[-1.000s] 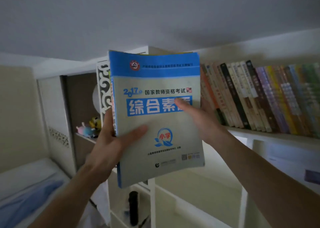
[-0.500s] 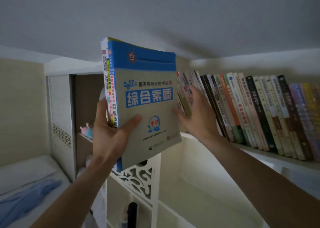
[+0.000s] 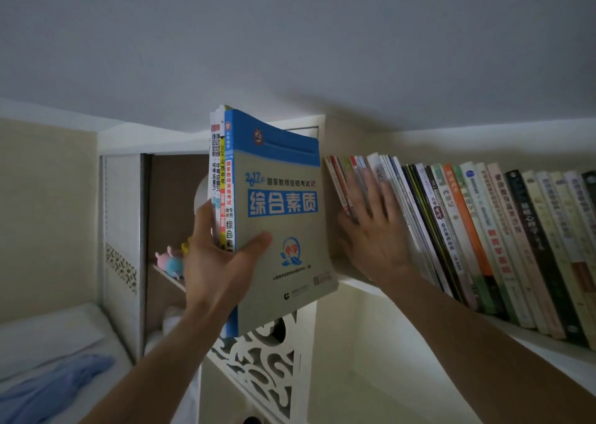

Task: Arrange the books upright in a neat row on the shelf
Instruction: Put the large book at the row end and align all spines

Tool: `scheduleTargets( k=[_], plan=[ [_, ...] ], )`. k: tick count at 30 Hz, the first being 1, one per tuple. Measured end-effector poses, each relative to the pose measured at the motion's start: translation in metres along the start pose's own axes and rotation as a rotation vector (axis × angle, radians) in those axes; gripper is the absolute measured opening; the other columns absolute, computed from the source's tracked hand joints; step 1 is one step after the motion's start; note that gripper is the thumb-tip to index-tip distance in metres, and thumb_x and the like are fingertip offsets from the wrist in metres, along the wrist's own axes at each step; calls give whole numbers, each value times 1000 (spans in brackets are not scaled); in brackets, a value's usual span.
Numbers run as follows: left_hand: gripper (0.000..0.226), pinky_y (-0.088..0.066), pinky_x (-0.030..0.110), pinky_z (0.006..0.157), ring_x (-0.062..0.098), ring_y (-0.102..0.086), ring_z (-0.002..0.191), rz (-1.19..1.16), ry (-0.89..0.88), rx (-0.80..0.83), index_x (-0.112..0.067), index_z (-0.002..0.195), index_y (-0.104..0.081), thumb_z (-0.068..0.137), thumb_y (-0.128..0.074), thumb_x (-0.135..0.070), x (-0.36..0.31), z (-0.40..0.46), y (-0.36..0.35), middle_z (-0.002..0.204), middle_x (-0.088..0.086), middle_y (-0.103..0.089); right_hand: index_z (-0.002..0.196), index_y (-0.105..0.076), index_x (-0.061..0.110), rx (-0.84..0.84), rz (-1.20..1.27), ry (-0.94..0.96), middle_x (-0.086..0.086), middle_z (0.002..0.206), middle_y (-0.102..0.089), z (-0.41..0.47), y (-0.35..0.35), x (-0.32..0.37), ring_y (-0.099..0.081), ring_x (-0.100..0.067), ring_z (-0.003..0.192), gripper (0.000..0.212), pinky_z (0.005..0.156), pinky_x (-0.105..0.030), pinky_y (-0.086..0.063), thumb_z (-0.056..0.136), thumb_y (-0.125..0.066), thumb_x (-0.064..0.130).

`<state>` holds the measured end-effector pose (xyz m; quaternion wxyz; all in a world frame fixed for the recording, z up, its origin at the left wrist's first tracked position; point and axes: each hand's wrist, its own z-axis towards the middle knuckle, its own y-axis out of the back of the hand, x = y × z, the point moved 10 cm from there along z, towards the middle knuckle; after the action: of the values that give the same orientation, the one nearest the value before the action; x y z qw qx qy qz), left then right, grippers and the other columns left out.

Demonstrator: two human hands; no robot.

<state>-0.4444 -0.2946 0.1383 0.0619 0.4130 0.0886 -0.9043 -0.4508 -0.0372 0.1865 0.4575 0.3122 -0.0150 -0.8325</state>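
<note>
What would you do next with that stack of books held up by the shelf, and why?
Probably slide the held stack rightward into the gap at the row's left end. The left hand grips it upright beside the shelf, while the right hand presses flat against the leaning row of books, keeping that space open.

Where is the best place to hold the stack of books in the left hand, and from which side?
Grip the stack of books low on its spine edge, from the left, as the left hand does: thumb across the front cover, fingers behind. The spines face left, so the clamp likely keeps the upright books together.
</note>
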Motion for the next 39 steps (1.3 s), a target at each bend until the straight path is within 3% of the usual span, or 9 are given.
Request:
scheduleTargets(
  k=[8,13,17,21,23,25,29,33,39],
  plan=[
    [52,-64,42,69,4,-75,80,38,-20,64,-44,114,-53,78,-86,-28,1,11,-21,96,-22,-75,155,-39,29,-13,91,-94,-18,169,13,-1,-10,-11,14,-48,153,72,122,-64,1,89,-64,45],
    [53,-59,26,58,0,-73,77,79,-34,62,-45,116,-52,79,-86,-28,6,10,-16,94,-26,-74,151,-46,23,-99,113,-115,-21,169,6,-5,-9,-15,7,-49,153,68,123,-64,0,89,-66,42],
    [53,-55,19,54,-3,-72,79,116,-49,56,-42,118,-52,79,-86,-29,11,7,-10,95,-28,-72,142,-53,22,-4,59,-131,-25,168,1,6,-9,-13,-7,-53,150,62,119,-66,-8,86,-67,44],
    [54,-54,15,51,-5,-71,80,110,-36,31,-45,119,-52,79,-86,-30,17,5,-10,95,-30,-71,122,-68,24,11,-35,103,-18,169,9,35,8,-8,-4,-48,151,45,119,-66,-3,82,-67,44],
    [55,-55,18,54,-4,-72,79,85,-18,29,-46,119,-52,78,-86,-31,21,7,-14,95,-30,-71,109,-74,25,12,-12,236,-15,170,1,49,13,-7,0,-46,153,33,120,-67,-1,82,-68,42],
    [55,-59,27,60,1,-74,79,53,10,23,-46,118,-52,78,-86,-31,25,7,-18,96,-27,-73,118,-71,27,53,0,280,-14,169,-9,61,9,-10,0,-45,154,45,122,-64,-1,80,-67,51],
    [53,-62,34,65,4,-74,81,19,-3,18,-41,118,-53,79,-86,-28,24,11,-26,98,-22,-74,144,-52,22,96,-61,278,-11,163,-23,72,8,-14,-23,-45,145,89,122,-59,-15,69,-66,68],
    [57,-64,37,66,8,-75,84,38,-42,17,-42,125,-50,81,-85,-29,18,12,-27,101,-20,-74,141,-54,21,91,-98,280,-12,161,-18,74,14,-19,-31,-38,132,87,108,-50,-34,71,-57,73],
    [61,-65,36,69,3,-74,88,53,-76,29,-46,126,-49,80,-86,-29,15,9,-30,105,-23,-73,135,-60,21,85,-71,249,-14,166,-18,73,9,-31,-41,-40,122,77,102,-48,-38,74,-55,67]
  ],
)
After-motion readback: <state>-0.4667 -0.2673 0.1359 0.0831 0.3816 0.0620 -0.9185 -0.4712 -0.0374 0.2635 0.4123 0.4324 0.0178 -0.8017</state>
